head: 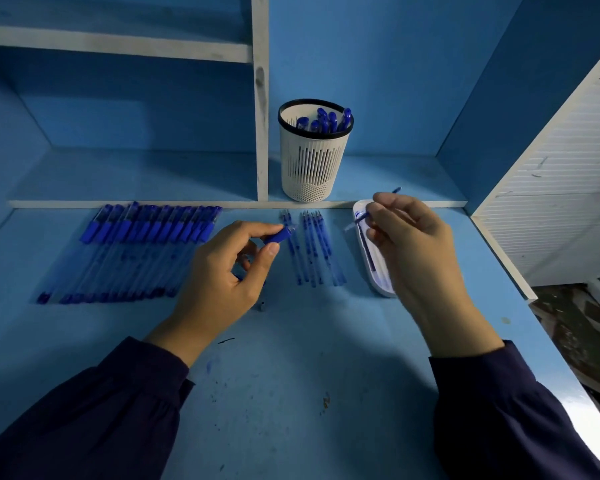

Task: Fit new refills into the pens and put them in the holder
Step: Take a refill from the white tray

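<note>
A: Any writing to read?
B: Only dark marks on the barrels in the row of pens [132, 251], and they're too blurred to read.
A: And the hands?
B: The left hand [222, 268] is curled, pinching a blue pen piece [279, 234] between thumb and forefinger. The palm hides the rest of it. The right hand [406, 237] pinches a thin, blurred refill [360, 218] over the white tray [356, 206].
A: Where is everything else?
B: The row of pens lies side by side on the worktop [291, 375] at the left. The loose refills [312, 247] lie between the hands. The holder [310, 161], white with a black rim, stands on the shelf behind, just beside a white divider [261, 98]. It has capped pens [326, 121] upright inside.
A: Anything hard to make out?
B: There's a small dark bit [262, 306] near the left hand, and I cannot tell what it is. The right hand also covers much of the tray.
</note>
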Demonstrator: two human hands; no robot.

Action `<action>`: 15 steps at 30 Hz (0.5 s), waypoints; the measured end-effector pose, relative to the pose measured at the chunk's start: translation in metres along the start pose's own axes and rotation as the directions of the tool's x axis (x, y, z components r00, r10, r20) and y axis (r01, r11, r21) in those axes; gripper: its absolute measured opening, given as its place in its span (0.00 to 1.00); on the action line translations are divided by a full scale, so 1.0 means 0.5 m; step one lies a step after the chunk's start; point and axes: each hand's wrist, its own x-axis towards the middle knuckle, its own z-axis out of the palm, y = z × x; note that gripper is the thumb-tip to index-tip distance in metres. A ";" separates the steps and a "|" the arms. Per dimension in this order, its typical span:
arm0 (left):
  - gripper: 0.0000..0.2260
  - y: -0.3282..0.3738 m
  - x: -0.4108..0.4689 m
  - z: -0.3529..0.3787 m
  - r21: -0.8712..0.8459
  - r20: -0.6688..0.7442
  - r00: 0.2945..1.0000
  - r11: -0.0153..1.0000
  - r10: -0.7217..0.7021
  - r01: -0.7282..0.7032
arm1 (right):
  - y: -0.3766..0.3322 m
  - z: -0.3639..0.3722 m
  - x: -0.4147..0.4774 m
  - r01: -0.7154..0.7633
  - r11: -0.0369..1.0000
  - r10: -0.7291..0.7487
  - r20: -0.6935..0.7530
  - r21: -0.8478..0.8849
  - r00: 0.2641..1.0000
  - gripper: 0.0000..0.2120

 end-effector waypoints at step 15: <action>0.08 -0.001 -0.002 0.000 0.023 0.026 0.999 0.999 0.029 -0.030 | 0.050 0.050 -0.034 0.105 0.992 -0.102 -0.043 0.074 0.994 0.06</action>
